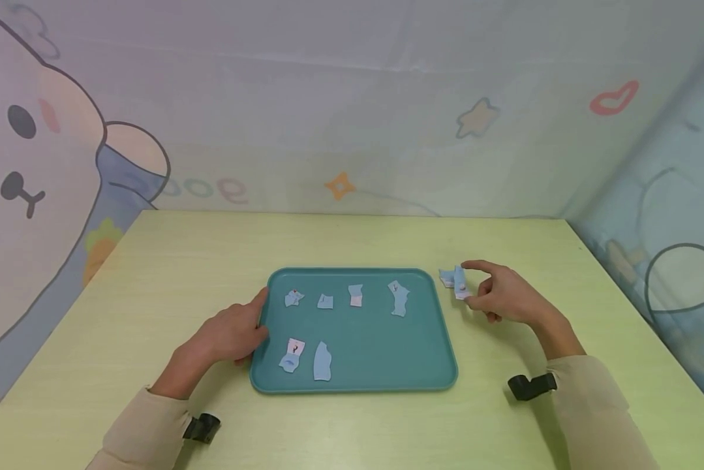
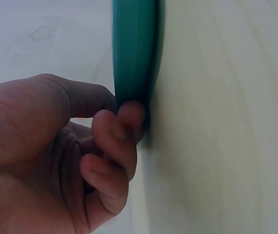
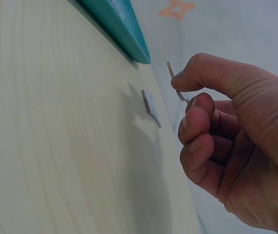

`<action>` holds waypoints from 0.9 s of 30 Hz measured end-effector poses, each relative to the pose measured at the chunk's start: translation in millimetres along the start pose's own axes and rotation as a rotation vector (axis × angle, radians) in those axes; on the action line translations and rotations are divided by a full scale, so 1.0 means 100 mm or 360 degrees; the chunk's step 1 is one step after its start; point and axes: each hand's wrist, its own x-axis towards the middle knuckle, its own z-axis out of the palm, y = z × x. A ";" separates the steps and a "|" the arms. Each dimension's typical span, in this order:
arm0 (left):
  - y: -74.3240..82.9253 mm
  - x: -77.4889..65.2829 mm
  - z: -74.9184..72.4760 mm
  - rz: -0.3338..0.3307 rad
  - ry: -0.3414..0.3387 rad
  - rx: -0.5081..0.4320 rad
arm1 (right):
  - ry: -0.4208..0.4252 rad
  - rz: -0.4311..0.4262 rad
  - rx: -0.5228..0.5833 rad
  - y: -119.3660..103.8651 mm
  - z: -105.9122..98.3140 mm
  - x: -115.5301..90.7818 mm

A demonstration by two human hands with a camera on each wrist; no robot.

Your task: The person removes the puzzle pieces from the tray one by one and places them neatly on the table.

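Observation:
Between thumb and index finger, my right hand [image 1: 507,294] pinches a light-blue puzzle piece [image 1: 460,282], thin and flat with a pale pink end. The right wrist view has this held piece raised off the table, seen edge-on. A second blue puzzle piece [image 3: 149,107] lies on the table beneath it, partly covered by the held one in the head view. My left hand [image 1: 231,333] grips the left rim of a teal tray [image 1: 387,352]. Its thumb and curled fingers meet at the tray's edge [image 2: 135,58] in the left wrist view.
Several irregular puzzle pieces lie apart on the tray, including a wide-spread one [image 1: 399,299] at upper right and a long one [image 1: 322,361] at lower left. The pale wooden table [image 1: 352,431] ends at a printed cloth backdrop [image 1: 305,117].

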 end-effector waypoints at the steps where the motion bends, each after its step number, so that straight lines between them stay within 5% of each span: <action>1: 0.00 0.00 0.00 0.0001 0.0001 -0.0001 | -0.0003 0.0000 0.0002 0.01 -0.01 0.00; 27: 0.00 0.01 0.00 -0.0021 0.0003 0.0015 | -0.0044 0.0031 0.0001 0.19 -0.15 0.11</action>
